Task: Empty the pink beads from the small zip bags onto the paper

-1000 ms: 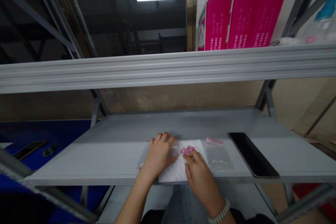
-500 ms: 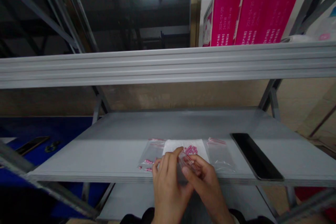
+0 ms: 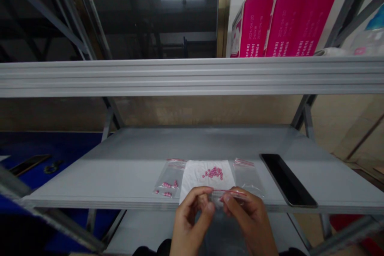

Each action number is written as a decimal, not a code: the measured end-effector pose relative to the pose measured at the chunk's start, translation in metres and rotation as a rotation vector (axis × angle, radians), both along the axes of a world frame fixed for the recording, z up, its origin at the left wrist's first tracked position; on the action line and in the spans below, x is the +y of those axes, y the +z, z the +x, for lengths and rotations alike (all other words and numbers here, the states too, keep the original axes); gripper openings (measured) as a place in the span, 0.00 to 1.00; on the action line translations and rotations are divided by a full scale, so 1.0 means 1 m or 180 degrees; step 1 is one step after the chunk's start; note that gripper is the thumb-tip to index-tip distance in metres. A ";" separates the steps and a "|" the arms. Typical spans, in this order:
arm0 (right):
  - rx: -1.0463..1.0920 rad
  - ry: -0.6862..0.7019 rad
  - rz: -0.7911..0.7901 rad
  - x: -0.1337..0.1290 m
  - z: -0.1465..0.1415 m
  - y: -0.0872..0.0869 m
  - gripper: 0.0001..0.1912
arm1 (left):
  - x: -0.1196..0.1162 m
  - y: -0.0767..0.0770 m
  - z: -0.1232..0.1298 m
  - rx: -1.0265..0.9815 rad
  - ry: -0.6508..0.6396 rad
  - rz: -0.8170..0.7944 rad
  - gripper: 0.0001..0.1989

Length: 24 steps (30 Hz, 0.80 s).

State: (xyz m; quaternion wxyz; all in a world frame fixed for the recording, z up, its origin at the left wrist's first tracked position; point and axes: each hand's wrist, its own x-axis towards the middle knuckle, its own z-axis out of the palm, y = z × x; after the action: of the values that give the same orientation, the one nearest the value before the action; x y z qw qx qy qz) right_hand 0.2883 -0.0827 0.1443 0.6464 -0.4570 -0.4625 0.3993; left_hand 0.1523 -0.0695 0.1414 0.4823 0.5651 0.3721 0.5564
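The left hand (image 3: 192,222) and right hand (image 3: 249,221) are at lower centre, nearly closed, pinching opposite ends of a clear zip bag (image 3: 223,197) by its red-lined top. Two more bags lie on the grey shelf (image 3: 126,178): one left of centre holding a few pink beads (image 3: 167,185), one (image 3: 247,178) right of centre. Between them, a white paper sheet (image 3: 195,180) carries one cluster of pink beads (image 3: 213,173), too small to count exactly. One black tablet (image 3: 288,180) lies further right.

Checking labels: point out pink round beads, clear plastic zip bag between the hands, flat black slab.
Pink round beads (image 3: 213,173), head view, cluster's middle.
Clear plastic zip bag (image 3: 229,192), head view, red-edged top.
Flat black slab (image 3: 286,180), head view, centre.
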 end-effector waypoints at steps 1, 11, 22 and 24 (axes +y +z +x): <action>-0.0020 -0.0001 0.0012 -0.001 -0.001 -0.001 0.15 | 0.001 0.004 0.000 -0.0017 0.0015 -0.0068 0.11; -0.0325 0.0262 0.0141 -0.003 -0.002 -0.006 0.12 | -0.003 0.005 0.007 0.0251 0.0448 -0.0028 0.13; -0.0153 0.0222 -0.0075 -0.003 0.008 -0.013 0.15 | -0.005 0.005 0.018 0.0355 0.0478 0.0097 0.13; -0.0037 0.0151 -0.0099 -0.005 0.012 -0.013 0.16 | -0.004 0.006 0.021 0.0362 0.0502 0.0155 0.13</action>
State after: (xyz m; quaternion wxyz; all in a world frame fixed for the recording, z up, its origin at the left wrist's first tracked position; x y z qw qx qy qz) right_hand 0.3004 -0.0877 0.1311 0.6269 -0.4583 -0.4707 0.4190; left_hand 0.1730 -0.0739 0.1475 0.4013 0.5763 0.4286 0.5685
